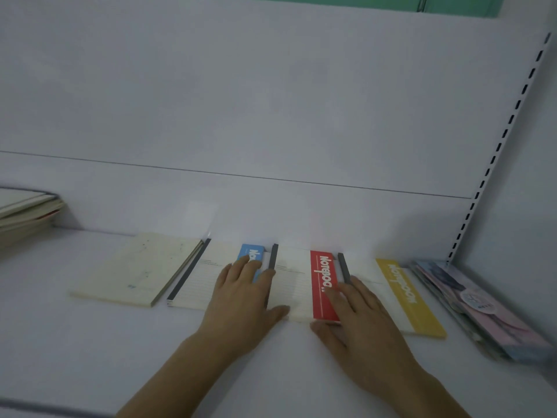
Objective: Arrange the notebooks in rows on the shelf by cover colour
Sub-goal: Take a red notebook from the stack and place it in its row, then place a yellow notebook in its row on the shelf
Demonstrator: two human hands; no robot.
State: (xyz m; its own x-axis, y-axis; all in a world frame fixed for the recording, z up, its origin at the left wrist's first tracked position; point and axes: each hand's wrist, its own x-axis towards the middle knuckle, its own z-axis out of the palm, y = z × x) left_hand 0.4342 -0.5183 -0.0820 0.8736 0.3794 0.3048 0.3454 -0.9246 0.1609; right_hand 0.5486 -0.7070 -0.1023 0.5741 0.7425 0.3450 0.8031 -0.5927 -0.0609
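Head view, close, facing shelf (90, 342), slightly blurred

Brightness: dim, flat, with a cool bluish cast over the white shelf (90, 342).
Shadows: soft and faint, lying close under both hands and along the notebook edges.
Sharpness: soft throughout; the stacks at the shelf's far left and far right smear.
Distortion: the slotted upright (500, 146) leans.

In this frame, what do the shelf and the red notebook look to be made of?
Shelf: probably painted sheet metal, going by the smooth white surface and slotted upright at right. Red notebook: likely paper pages under a matte card cover, with a dark bound spine.
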